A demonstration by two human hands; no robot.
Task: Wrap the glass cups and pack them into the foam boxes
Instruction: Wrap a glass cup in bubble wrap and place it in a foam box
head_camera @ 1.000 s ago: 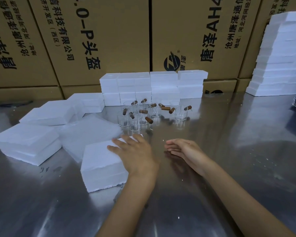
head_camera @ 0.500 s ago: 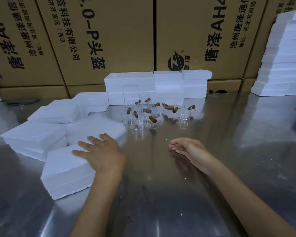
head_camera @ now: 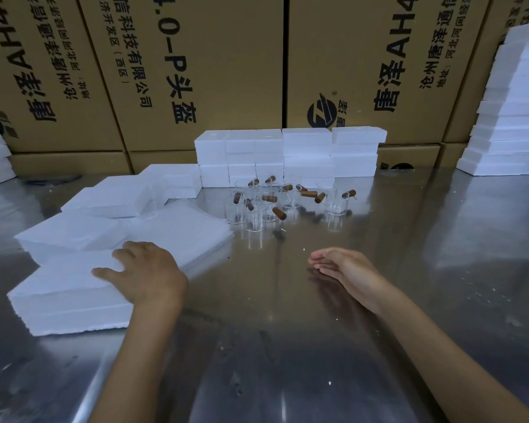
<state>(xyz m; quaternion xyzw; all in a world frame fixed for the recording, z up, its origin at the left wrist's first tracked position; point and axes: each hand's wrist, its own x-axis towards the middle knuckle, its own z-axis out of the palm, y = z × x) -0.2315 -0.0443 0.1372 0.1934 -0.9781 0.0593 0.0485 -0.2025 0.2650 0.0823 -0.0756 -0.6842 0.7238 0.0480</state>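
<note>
Several clear glass cups (head_camera: 287, 198) with brown wooden handles stand clustered on the steel table (head_camera: 287, 346), a little beyond my hands. A closed white foam box (head_camera: 58, 296) lies at the near left, and my left hand (head_camera: 144, 274) presses flat on its right part with fingers spread. A stack of translucent wrap sheets (head_camera: 184, 233) lies just behind that box. My right hand (head_camera: 339, 267) hovers edge-on over the table at the centre right, fingers straight and holding nothing.
More foam boxes (head_camera: 104, 199) lie at the left, a low wall of foam boxes (head_camera: 290, 151) stands behind the cups, and a tall foam stack (head_camera: 513, 117) rises at the far right. Large cardboard cartons (head_camera: 196, 71) close off the back.
My left hand has slid the foam box leftward across the table, away from the centre. The right hand has stayed about where it was.
</note>
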